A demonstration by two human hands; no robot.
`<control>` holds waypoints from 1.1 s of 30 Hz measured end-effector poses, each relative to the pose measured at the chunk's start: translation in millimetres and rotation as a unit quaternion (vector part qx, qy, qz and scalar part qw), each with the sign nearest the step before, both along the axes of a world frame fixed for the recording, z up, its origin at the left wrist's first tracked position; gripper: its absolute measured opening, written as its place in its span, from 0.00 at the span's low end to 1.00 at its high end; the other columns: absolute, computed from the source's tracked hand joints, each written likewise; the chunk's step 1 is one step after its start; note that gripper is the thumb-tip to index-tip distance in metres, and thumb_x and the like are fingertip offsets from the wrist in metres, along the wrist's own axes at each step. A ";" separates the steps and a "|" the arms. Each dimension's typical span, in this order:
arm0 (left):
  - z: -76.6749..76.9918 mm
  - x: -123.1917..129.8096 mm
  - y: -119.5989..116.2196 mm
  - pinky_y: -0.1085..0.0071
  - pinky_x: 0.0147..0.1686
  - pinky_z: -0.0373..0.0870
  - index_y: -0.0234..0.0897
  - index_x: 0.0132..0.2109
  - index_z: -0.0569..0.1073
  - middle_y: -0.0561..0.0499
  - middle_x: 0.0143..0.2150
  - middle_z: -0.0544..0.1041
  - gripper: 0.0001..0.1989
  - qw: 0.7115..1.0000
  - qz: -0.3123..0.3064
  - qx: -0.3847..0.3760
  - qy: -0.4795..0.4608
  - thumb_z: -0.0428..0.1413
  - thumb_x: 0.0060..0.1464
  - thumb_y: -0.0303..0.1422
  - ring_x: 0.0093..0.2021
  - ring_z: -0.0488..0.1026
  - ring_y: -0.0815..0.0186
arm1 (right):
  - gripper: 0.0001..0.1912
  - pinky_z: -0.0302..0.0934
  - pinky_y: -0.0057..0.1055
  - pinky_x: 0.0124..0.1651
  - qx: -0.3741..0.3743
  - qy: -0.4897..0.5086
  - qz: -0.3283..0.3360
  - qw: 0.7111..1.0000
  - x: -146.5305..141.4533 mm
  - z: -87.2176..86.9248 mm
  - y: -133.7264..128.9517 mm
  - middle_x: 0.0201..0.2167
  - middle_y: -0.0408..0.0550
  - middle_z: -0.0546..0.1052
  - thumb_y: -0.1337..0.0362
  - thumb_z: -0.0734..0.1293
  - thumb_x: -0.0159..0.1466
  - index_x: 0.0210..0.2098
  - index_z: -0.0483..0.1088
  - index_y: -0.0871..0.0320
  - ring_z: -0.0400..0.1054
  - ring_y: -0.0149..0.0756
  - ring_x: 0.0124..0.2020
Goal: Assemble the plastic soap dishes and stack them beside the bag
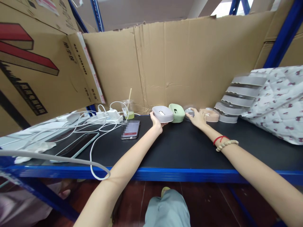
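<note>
My left hand (pixel 157 123) is closed around the side of a lavender-grey oval dish (pixel 163 117), like a soap dish, with a slot in its middle. Right beside it stands a green dish (pixel 177 114) of the same kind. My right hand (pixel 197 118), with a red string and a beaded bracelet at the wrist, has its fingers curled on a clear, see-through piece (pixel 189 112). Just right of that hand sits a peach-coloured dish (pixel 211 116), partly covered by my fingers. A leaning stack of grey dishes (pixel 241 96) rises farther right.
A patterned white bag (pixel 279 104) bulges at the right. Lying on the black shelf (pixel 175 151) are a phone (pixel 131 130), a tablet-like device (pixel 78 145), and tangled white cables (pixel 104 127). A cup with a straw (pixel 129 112) stands by the cardboard back wall (pixel 180 63).
</note>
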State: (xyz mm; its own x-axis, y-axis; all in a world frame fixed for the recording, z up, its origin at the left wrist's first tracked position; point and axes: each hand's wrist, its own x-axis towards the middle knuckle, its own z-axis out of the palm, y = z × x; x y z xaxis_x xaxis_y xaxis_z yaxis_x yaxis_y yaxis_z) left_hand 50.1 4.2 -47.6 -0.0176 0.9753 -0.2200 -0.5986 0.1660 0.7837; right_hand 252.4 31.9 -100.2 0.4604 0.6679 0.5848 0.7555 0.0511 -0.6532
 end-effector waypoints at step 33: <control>5.7 9.2 -10.4 0.70 0.34 0.75 0.34 0.50 0.73 0.43 0.41 0.78 0.23 0.977 -0.114 0.176 0.048 0.47 0.59 0.46 0.41 0.77 0.60 | 0.35 0.63 0.45 0.49 0.173 0.013 0.223 0.959 -71.0 21.9 -28.5 0.47 0.54 0.71 0.38 0.49 0.62 0.51 0.65 0.57 0.66 0.45 0.48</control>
